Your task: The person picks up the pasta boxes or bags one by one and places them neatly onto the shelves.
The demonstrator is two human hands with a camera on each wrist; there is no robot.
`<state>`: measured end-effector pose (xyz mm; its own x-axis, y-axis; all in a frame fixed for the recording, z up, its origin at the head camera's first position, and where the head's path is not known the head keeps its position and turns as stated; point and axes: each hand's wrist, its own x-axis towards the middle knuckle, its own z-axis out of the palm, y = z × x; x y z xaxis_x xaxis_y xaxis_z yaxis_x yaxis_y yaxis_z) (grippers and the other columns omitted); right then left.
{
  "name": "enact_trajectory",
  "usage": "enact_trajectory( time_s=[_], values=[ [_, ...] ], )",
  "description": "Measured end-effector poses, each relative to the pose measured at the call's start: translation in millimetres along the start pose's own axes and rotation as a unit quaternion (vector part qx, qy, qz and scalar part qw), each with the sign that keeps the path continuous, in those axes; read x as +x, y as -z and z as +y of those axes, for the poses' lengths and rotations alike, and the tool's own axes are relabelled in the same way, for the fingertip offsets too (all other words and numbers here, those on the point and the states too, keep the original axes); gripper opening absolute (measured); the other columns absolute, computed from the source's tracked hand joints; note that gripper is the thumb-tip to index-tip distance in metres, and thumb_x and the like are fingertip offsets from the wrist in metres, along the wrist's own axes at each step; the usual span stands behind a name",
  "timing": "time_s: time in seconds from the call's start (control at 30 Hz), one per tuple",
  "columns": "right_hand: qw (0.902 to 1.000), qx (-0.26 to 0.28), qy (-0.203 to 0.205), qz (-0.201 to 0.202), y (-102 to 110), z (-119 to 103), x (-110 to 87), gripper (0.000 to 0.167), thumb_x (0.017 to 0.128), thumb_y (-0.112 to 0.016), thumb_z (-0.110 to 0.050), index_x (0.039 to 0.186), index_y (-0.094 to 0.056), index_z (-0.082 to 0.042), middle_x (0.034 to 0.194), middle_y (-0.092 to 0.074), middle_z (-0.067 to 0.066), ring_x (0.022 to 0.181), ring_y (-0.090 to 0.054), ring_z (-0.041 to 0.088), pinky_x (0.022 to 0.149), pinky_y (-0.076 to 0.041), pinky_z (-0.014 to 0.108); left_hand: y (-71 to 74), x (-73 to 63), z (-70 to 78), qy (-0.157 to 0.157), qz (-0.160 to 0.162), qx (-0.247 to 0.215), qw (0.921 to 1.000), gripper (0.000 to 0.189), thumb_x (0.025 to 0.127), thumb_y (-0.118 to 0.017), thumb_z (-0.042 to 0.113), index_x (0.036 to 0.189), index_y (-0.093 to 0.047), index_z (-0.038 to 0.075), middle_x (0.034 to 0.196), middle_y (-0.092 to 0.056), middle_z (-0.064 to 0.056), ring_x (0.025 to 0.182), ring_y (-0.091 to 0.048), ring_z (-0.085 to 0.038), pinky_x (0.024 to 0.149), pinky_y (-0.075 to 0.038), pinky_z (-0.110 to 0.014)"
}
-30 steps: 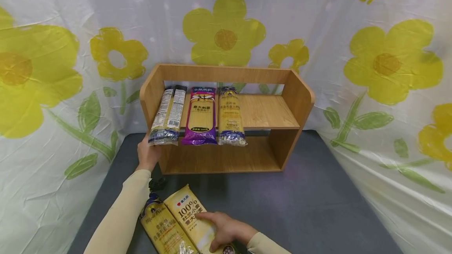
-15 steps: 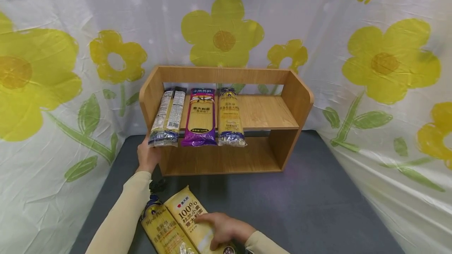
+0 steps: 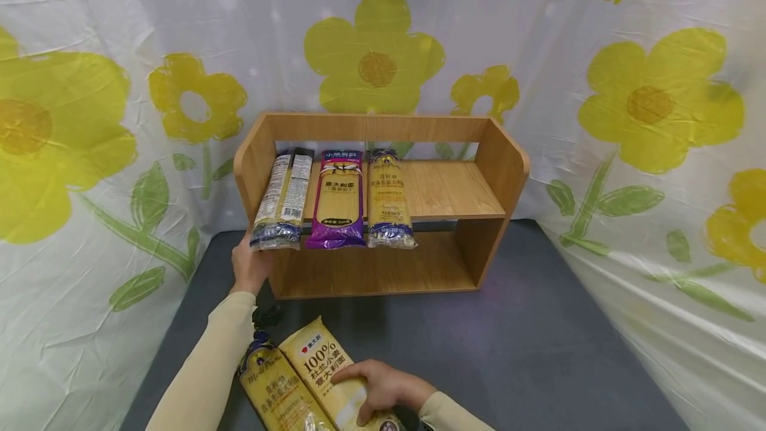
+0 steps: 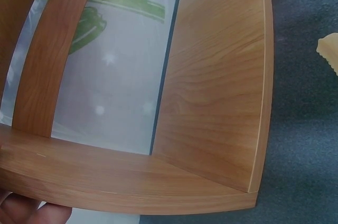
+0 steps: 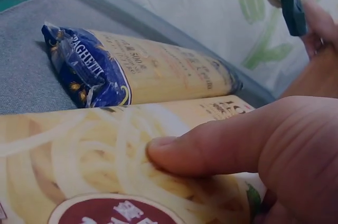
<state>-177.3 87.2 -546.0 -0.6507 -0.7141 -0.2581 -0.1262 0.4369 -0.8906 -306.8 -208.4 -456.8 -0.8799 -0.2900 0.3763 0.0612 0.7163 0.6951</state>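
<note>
My left hand (image 3: 251, 265) grips the left side panel of the wooden shelf (image 3: 431, 279); in the left wrist view its fingers (image 4: 31, 211) show at that panel's edge. My right hand (image 3: 385, 388) holds a cream-coloured pasta pack (image 3: 320, 358) lying slanted on the table. In the right wrist view the thumb (image 5: 206, 150) presses on its printed front; the other fingers are mostly hidden. Left of it, close alongside, lies a yellow spaghetti pack (image 3: 281, 384) with blue ends.
On the upper tier lie a yellow pack with white label panels (image 3: 281, 198), a purple-ended spaghetti pack (image 3: 338, 198) and a blue-ended spaghetti pack (image 3: 389, 198), their front ends overhanging. Dark grey table (image 3: 538, 338) surrounds the shelf, and a flowered curtain (image 3: 538, 38) hangs behind.
The head view has shifted very slightly. Both hands, the packs and the shelf stay in place.
</note>
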Motion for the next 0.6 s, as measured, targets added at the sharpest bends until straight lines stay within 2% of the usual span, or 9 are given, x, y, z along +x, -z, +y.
enact_trajectory(
  time_s=[0.23, 0.6],
  values=[
    [0.9982, 0.060, 0.004, 0.005, 0, 10, -2.7, 0.074, 0.060, -0.078, 0.022, 0.127, -0.072, -0.009, 0.133, -0.068, 0.003, 0.082, -0.056, 0.000, 0.071, -0.049, 0.016, 0.1, -0.3, -2.7, -0.007, 0.001, 0.001, 1.0000, 0.044, 0.109, -0.041, 0.024, 0.142, -0.051, -0.003, 0.110, -0.068, -0.035, 0.077, -0.065, -0.047, 0.067, -0.050, -0.056],
    [0.9909, 0.129, -0.014, 0.036, -3, 17, -13.1, 0.074, 0.059, -0.072, 0.021, 0.127, -0.072, -0.007, 0.132, -0.069, 0.006, 0.086, -0.059, 0.006, 0.071, -0.049, 0.017, -0.2, 0.4, -4.4, -0.015, 0.003, -0.006, 0.9999, 0.043, 0.109, -0.041, 0.023, 0.141, -0.051, -0.004, 0.106, -0.068, -0.035, 0.074, -0.065, -0.046, 0.063, -0.049, -0.053]
  ],
)
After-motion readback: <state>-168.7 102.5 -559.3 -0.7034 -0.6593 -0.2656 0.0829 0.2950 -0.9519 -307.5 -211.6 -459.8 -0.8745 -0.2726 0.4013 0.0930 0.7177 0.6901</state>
